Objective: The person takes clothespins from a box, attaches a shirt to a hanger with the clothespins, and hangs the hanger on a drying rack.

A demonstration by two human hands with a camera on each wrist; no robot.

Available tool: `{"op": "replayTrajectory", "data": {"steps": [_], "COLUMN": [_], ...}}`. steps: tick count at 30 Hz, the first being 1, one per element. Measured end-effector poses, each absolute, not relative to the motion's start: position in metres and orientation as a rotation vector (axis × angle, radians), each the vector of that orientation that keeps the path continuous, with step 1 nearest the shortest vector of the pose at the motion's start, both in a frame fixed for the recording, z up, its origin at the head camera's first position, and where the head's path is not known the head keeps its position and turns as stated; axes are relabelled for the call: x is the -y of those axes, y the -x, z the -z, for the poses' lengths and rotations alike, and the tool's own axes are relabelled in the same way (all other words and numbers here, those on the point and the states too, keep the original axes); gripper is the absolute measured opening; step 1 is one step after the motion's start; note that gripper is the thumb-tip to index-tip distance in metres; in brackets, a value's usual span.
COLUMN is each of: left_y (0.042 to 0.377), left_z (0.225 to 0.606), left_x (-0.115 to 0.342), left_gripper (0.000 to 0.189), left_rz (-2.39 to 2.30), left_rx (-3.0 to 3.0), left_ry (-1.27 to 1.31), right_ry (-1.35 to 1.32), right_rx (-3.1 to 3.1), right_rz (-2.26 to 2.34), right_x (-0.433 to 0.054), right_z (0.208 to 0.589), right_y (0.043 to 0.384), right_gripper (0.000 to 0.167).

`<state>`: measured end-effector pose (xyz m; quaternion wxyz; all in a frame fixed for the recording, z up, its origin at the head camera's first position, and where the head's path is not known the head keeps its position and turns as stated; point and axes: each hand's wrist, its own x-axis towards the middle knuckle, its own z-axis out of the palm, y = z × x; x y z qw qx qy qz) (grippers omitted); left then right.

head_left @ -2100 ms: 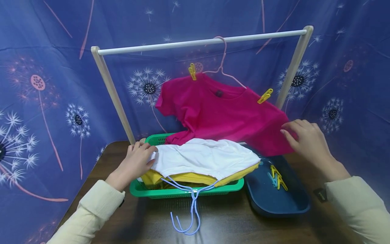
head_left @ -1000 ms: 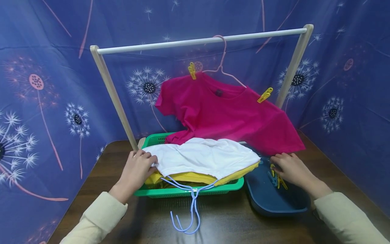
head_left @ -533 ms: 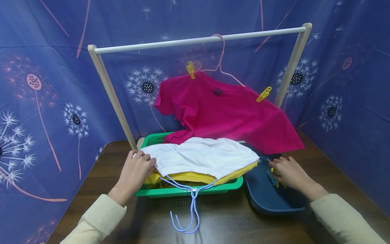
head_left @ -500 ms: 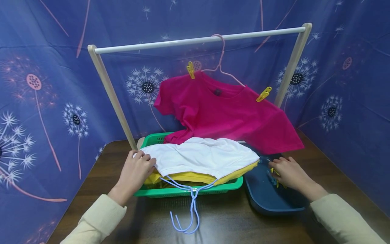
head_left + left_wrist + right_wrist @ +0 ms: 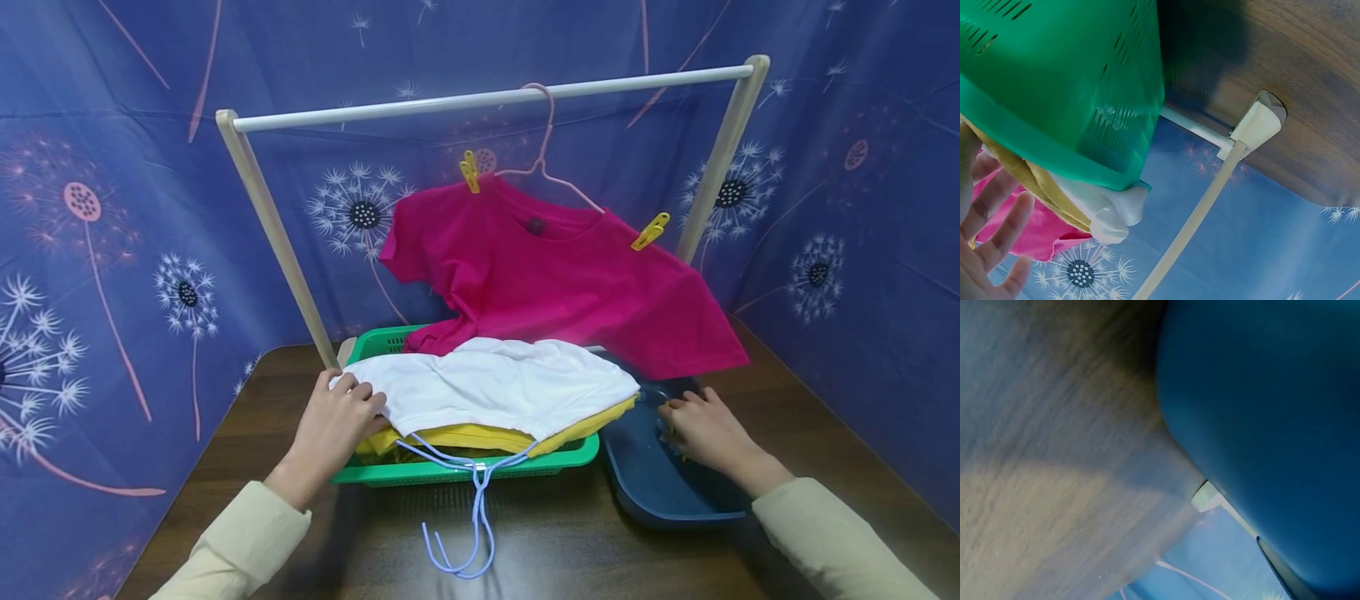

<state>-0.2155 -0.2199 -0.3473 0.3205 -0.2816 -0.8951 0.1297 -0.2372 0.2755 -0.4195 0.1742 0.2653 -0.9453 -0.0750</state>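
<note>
From where I sit, the white shirt (image 5: 495,387) looks plain and softly creased, lying over a smooth yellow garment (image 5: 468,436) in the green basket (image 5: 465,474), with pale blue hangers (image 5: 480,500) poking out in front. My left hand (image 5: 337,425) rests at the shirt's left edge, its fingers loosely spread rather than clenched. My right hand (image 5: 712,437) is down in the dark blue tray (image 5: 667,504) on the tabletop (image 5: 375,550), fingers bent over mostly hidden yellow clips (image 5: 672,428); I cannot tell whether they grip one.
</note>
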Motion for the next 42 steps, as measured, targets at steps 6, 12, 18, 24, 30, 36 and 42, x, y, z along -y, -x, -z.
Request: {"op": "replayTrajectory", "data": {"steps": [6, 12, 18, 24, 30, 36, 42], "left_y": [0.215, 0.214, 0.214, 0.215, 0.217, 0.218, 0.221], "left_z": [0.347, 0.345, 0.341, 0.339, 0.336, 0.333, 0.331], "left_x": [0.22, 0.221, 0.222, 0.223, 0.224, 0.225, 0.224], "left_gripper": [0.018, 0.015, 0.013, 0.013, 0.012, 0.011, 0.011], "left_rz": [-0.313, -0.216, -0.141, -0.116, -0.089, -0.044, -0.012], "left_rx": [2.342, 2.343, 2.353, 2.346, 2.332, 2.321, 2.313], "left_ry": [0.757, 0.751, 0.742, 0.739, 0.732, 0.724, 0.714], "right_ry": [-0.711, -0.697, -0.713, -0.733, -0.735, -0.728, -0.732], "right_rx": [2.69, 2.705, 2.688, 2.676, 2.72, 2.726, 2.722], "right_rz": [0.263, 0.283, 0.22, 0.161, 0.158, 0.166, 0.171], "right_x": [-0.274, -0.273, -0.273, -0.273, -0.271, -0.269, -0.269], "right_z": [0.423, 0.422, 0.424, 0.424, 0.422, 0.421, 0.422], "right_y": [0.237, 0.237, 0.236, 0.234, 0.233, 0.232, 0.231], "right_gripper": [0.024, 0.02, 0.018, 0.02, 0.029, 0.03, 0.028]}}
